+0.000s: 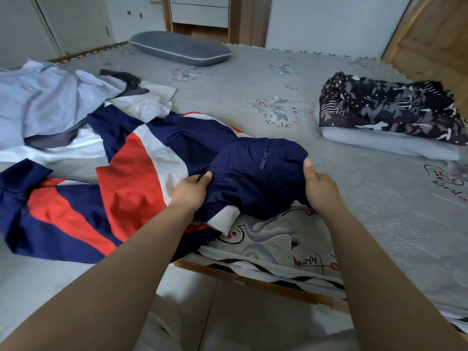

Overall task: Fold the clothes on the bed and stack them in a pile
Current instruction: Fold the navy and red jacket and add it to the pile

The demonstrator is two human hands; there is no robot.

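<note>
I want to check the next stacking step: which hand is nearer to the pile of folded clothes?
The right hand. It grips the jacket on the side toward the folded pile; the left hand grips the jacket further from the pile.

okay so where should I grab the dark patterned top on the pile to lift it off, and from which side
Probably pinch the patterned top along its near folded edge, coming from the bed's near side. That edge overhangs the folded pale garment beneath, so fingers can slip under it.

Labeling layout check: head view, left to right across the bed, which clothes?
Light blue shirt → navy, red and white jacket, gripped by both hands → folded pile with dark patterned garment on top.
</note>
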